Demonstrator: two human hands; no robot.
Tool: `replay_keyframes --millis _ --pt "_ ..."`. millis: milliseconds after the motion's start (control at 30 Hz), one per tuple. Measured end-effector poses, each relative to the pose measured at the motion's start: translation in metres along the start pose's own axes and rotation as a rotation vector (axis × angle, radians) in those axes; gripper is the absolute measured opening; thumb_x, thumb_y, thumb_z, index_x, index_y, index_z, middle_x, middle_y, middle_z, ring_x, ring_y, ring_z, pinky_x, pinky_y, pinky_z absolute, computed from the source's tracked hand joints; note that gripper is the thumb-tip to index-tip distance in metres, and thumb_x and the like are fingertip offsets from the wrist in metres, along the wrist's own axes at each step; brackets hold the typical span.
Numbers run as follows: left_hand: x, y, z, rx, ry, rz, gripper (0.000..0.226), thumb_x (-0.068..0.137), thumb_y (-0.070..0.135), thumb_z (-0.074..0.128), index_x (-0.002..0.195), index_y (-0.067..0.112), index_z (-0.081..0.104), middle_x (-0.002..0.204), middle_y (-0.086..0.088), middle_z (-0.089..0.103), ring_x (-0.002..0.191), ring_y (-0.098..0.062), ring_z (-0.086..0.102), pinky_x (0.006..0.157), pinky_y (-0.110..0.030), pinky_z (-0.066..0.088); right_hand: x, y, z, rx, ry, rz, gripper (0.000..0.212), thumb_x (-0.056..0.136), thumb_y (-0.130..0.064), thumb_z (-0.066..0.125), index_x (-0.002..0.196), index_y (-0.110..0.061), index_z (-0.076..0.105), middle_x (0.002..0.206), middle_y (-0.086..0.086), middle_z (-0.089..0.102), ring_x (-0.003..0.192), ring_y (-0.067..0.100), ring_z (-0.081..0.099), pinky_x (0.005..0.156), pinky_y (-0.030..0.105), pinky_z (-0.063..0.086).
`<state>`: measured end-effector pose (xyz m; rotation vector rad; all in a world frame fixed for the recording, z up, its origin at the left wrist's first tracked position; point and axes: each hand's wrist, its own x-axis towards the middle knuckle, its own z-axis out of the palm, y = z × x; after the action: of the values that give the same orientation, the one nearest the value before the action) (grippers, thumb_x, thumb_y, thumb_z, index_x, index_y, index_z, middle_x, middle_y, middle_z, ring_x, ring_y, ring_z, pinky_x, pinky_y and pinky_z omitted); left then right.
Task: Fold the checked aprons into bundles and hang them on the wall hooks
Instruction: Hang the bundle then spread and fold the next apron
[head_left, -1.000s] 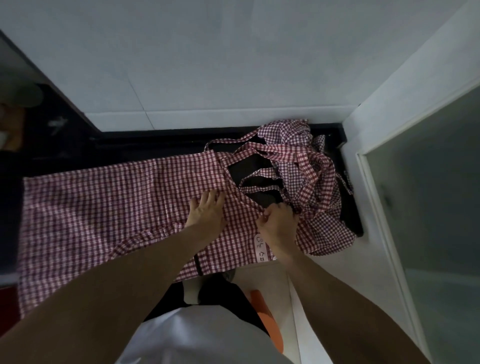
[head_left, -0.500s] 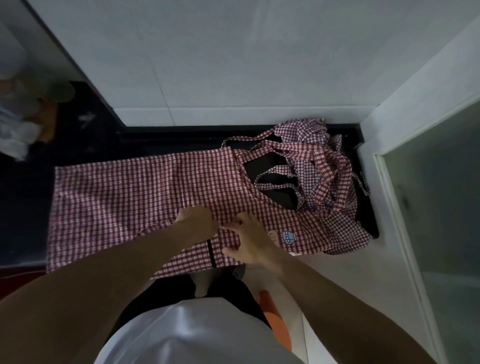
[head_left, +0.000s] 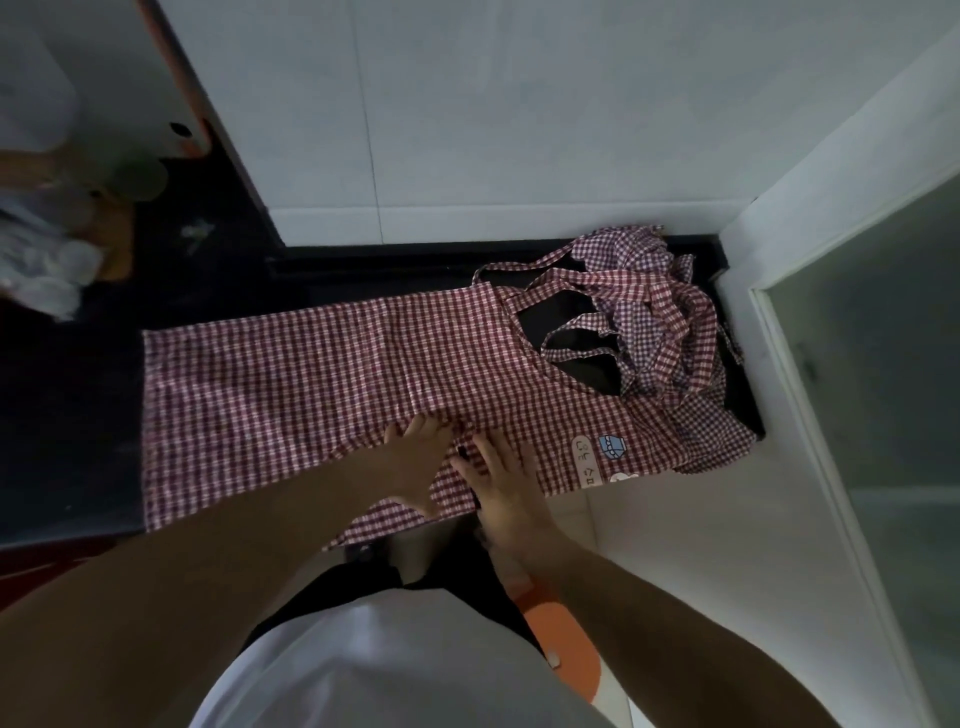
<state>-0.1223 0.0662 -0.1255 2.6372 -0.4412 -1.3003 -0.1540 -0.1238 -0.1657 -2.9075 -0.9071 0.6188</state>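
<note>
A red-and-white checked apron (head_left: 291, 374) lies spread flat along a black counter (head_left: 72, 441), its near edge hanging over the front. My left hand (head_left: 415, 467) lies on the cloth near the front edge, fingers spread. My right hand (head_left: 501, 480) rests flat beside it, fingers straight, just left of the printed patches (head_left: 597, 457). A heap of other checked aprons and straps (head_left: 654, 317) is piled at the counter's right end. No wall hooks are in view.
A white tiled wall (head_left: 493, 130) backs the counter. A white wall corner and a frosted glass panel (head_left: 883, 415) close the right side. Bottles and plastic bags (head_left: 47, 249) sit at the far left. An orange object (head_left: 561, 649) lies on the floor by my legs.
My right hand has let go of the bunched cloth at the right and moved left beside my left hand. Both hands now lie flat on the apron. The view shifted left.
</note>
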Motion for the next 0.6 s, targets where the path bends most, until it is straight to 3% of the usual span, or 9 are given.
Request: replay_keyframes --millis 133,200,300,367,433,467,500,600 --pt "-0.017 -0.004 0.009 0.084 0.112 0.035 0.093 0.076 0.065 0.061 0.149 0.016 0.030 0.149 -0.010 0.028 0.138 -0.030 0.024 0.115 -0.053 0.027 0.010 -0.017 -0.020 0.131 -0.052 0.122 0.055 0.083 -0.039 0.068 0.133 -0.033 0.046 0.153 0.004 0.032 0.146 0.031 0.024 0.117 0.062 0.020" --pt "-0.023 0.001 0.015 0.117 0.200 -0.007 0.091 0.075 0.072 0.054 0.143 0.014 0.036 0.145 -0.012 0.032 0.135 -0.032 0.028 0.111 -0.050 0.033 0.018 -0.023 -0.032 0.198 -0.065 0.207 0.040 0.088 -0.042 0.058 0.126 -0.031 0.054 0.144 0.000 0.041 0.139 0.025 0.033 0.118 0.060 0.016" --pt "-0.023 0.005 0.022 -0.041 0.251 -0.125 0.091 0.079 0.071 0.060 0.142 0.012 0.029 0.143 -0.012 0.034 0.132 -0.033 0.037 0.103 -0.049 0.041 0.034 -0.028 -0.056 0.392 -0.061 0.415 0.023 0.094 -0.041 0.047 0.094 -0.026 0.065 0.105 -0.004 0.064 0.114 0.021 0.055 0.117 0.064 0.007" --pt "-0.026 0.000 0.021 -0.086 0.304 -0.175 0.081 0.085 0.058 0.064 0.141 0.011 0.029 0.140 -0.011 0.041 0.127 -0.031 0.046 0.098 -0.045 0.046 0.041 -0.031 -0.068 0.481 -0.037 0.470 0.033 0.096 -0.042 0.046 0.070 -0.025 0.058 0.076 -0.006 0.060 0.090 0.019 0.058 0.113 0.055 0.020" --pt "-0.028 -0.010 0.018 -0.123 0.339 -0.209 0.053 0.095 0.030 0.061 0.138 0.010 0.038 0.135 -0.011 0.050 0.120 -0.028 0.054 0.094 -0.038 0.051 0.042 -0.033 -0.073 0.463 0.016 0.414 0.036 0.095 -0.044 0.053 0.064 -0.025 0.049 0.064 -0.010 0.049 0.068 0.012 0.049 0.085 0.035 0.039" --pt "-0.029 -0.018 0.016 -0.175 0.344 -0.225 0.040 0.097 0.018 0.057 0.133 0.010 0.044 0.131 -0.011 0.054 0.116 -0.027 0.057 0.093 -0.036 0.053 0.040 -0.036 -0.076 0.441 0.057 0.360 0.033 0.091 -0.047 0.060 0.069 -0.024 0.051 0.066 -0.012 0.050 0.066 0.009 0.048 0.076 0.029 0.038" --pt "-0.030 -0.026 0.015 -0.227 0.358 -0.225 0.031 0.097 0.011 0.053 0.128 0.010 0.051 0.127 -0.011 0.057 0.111 -0.027 0.059 0.091 -0.036 0.054 0.037 -0.036 -0.077 0.397 0.070 0.307 0.029 0.085 -0.051 0.066 0.080 -0.024 0.055 0.074 -0.013 0.055 0.073 0.008 0.052 0.076 0.026 0.040" --pt "-0.027 -0.053 0.011 -0.312 0.332 -0.127 0.026 0.097 0.011 0.049 0.121 0.011 0.059 0.121 -0.009 0.061 0.103 -0.024 0.061 0.090 -0.037 0.055 0.033 -0.036 -0.069 0.114 0.023 0.113 0.059 0.076 -0.051 0.073 0.126 -0.027 0.053 0.125 -0.007 0.058 0.116 0.016 0.052 0.111 0.043 0.029"
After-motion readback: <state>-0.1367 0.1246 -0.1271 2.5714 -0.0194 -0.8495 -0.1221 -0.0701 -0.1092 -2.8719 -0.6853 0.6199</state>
